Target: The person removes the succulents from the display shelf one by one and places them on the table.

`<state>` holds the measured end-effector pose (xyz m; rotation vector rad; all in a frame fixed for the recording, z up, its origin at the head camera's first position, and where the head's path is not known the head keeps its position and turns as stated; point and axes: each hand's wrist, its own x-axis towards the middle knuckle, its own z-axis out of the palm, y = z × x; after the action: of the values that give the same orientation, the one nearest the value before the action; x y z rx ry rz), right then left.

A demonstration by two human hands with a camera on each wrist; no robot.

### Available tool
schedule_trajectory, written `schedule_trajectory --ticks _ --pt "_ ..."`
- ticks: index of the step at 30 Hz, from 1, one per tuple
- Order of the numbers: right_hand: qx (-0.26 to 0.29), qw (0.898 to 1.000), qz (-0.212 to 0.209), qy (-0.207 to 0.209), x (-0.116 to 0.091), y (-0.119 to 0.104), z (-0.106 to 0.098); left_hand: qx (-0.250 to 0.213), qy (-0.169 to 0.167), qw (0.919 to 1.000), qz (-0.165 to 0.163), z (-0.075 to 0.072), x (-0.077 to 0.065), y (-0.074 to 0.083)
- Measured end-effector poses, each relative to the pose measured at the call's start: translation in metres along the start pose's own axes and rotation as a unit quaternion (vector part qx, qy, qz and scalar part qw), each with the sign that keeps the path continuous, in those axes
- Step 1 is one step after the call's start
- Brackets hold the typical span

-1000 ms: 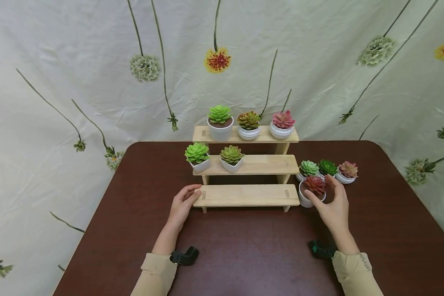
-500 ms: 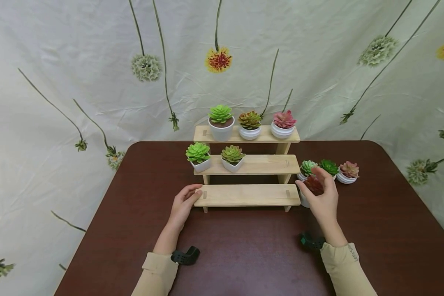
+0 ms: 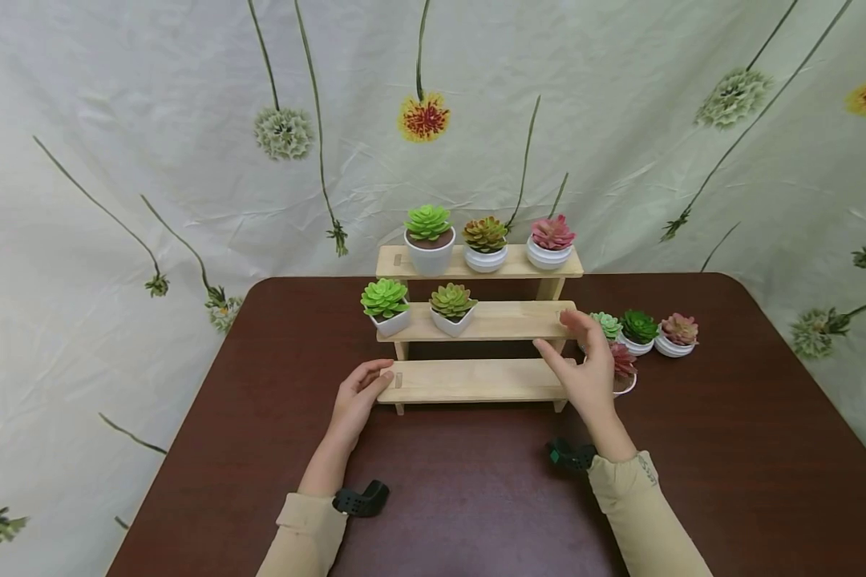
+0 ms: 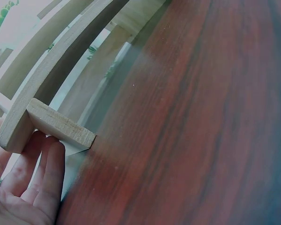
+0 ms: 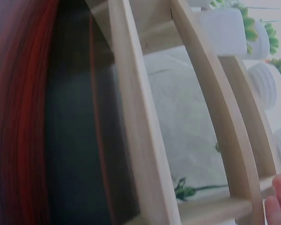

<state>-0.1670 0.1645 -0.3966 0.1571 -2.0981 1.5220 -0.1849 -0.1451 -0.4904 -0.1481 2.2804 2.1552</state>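
dark tabletop (image 3: 462, 489) bears the wooden stand (image 3: 483, 381) the left grip (image 3: 354, 402) holds.

Toward four o'clock, the right hand (image 3: 588, 378) partly hides the red succulent (image 3: 624, 362); the left-wrist view crops the left hand (image 4: 18, 201).

The stand (image 3: 476, 381) is pale blond; the counter (image 3: 462, 481), dark red-brown with streaked grain. White pots (image 3: 430, 260) carry plants (image 3: 428, 222) in bright green, olive tinged rust, and pink; a half-hidden plant (image 3: 624, 361) looks deep red. Whitish cloth (image 3: 188, 72) bears yellow-red and pale green flowers (image 3: 423, 116). Sleeves (image 3: 649, 509) are beige.
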Motion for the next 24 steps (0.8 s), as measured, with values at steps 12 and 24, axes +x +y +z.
schedule_trajectory --ticks 12,24 --pt "0.051 0.997 -0.005 -0.050 0.006 -0.011 0.031 0.000 0.000 1.0000 0.005 0.000 0.001 0.000" --pt "0.063 0.991 0.014 -0.117 0.011 -0.021 0.054 0.003 0.000 1.0000 -0.002 0.001 -0.001 0.002"
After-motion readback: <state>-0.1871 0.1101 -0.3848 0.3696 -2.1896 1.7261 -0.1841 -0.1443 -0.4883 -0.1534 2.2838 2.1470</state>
